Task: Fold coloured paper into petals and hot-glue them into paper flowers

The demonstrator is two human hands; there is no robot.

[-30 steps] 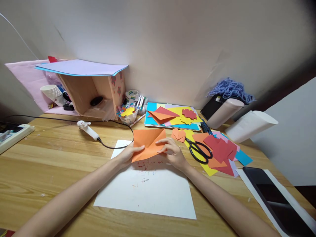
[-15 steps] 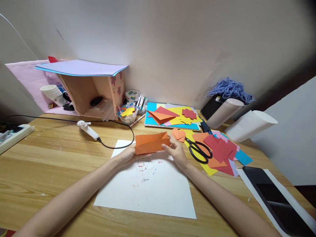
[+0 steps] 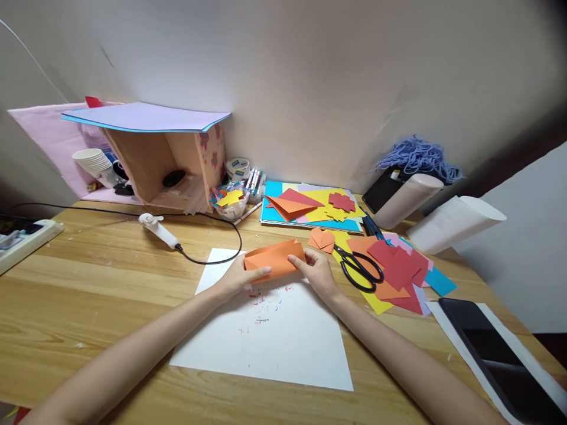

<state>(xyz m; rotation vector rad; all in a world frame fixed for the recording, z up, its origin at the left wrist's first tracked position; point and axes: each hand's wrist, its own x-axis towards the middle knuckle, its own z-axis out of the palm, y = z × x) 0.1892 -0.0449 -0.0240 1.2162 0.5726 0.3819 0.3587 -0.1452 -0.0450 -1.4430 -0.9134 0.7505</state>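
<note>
A folded sheet of orange paper (image 3: 275,261) is held between both hands, its fold along the bottom and its upper edges a little apart. My left hand (image 3: 237,277) grips its left end, the thumb lying across the front. At the right end my right hand (image 3: 318,273) pinches it, thumb in front and fingers behind. Underneath lies a white sheet (image 3: 266,354) with red, blue and dark marks. Just right of my right hand are an orange paper heart (image 3: 321,241) and black-handled scissors (image 3: 361,273).
Coloured paper pieces (image 3: 398,268) lie under and beside the scissors. A glue gun (image 3: 157,230) with a black cord rests at left, before a cardboard box (image 3: 155,159). A paper stack (image 3: 268,219) sits at the back, a phone (image 3: 491,354) at front right.
My left thumb has come over onto the front of the orange paper. The paper's upper opening has narrowed, and it now tilts with its right end higher.
</note>
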